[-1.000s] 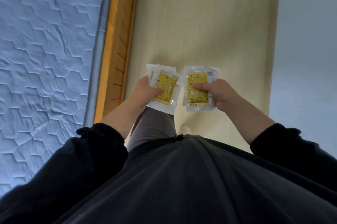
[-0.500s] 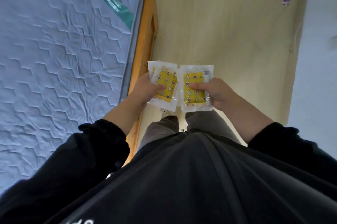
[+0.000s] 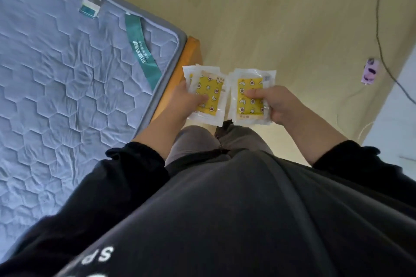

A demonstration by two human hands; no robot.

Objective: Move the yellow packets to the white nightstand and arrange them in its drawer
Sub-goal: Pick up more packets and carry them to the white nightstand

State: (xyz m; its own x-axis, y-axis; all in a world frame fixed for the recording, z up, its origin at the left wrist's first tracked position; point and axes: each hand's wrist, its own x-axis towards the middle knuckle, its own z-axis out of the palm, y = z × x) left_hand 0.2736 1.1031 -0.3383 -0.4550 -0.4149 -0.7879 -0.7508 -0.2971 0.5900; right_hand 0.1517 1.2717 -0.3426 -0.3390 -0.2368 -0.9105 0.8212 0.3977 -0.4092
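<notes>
Holding a small stack of yellow packets (image 3: pixel 208 94) at mid-frame, the left grip (image 3: pixel 184 101) is clenched on it, thumb across the top one. The right grip (image 3: pixel 276 105) clasps a second stack (image 3: pixel 249 96) just beside it, thumb pressed on its face. Both stacks hang above the pale floor (image 3: pixel 270 17). A quilted mattress (image 3: pixel 67 74) on an orange bed frame (image 3: pixel 191 51) fills the left. A black cable (image 3: pixel 380 28) and a purple object (image 3: pixel 370 71) lie at the upper right.

We identify a home bedroom by the quilted mattress (image 3: pixel 67 87) on its wooden bed frame (image 3: pixel 191 55) beside light wood flooring (image 3: pixel 281 17).
</notes>
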